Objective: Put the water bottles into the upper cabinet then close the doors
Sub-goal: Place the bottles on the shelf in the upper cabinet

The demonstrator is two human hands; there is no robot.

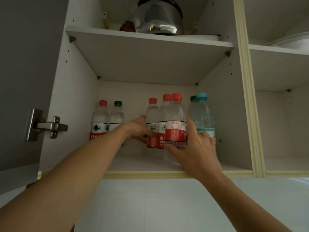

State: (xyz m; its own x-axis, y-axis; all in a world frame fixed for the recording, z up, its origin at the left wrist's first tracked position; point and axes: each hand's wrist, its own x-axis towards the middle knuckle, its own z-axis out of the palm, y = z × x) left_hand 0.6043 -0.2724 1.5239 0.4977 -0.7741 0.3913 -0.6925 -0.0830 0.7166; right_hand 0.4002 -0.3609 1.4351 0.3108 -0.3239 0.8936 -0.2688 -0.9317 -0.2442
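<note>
Right hand [195,153] grips clear red-capped bottle [175,124] (red label).

The single head view looks up and forward from below the hands into the open cabinet [75,97], close enough that both forearms fill the lower frame. The left hand [138,129] and right hand [195,151] sit near centre, with the shelf [150,47] above them and wide-angle bending at the edges.
</note>
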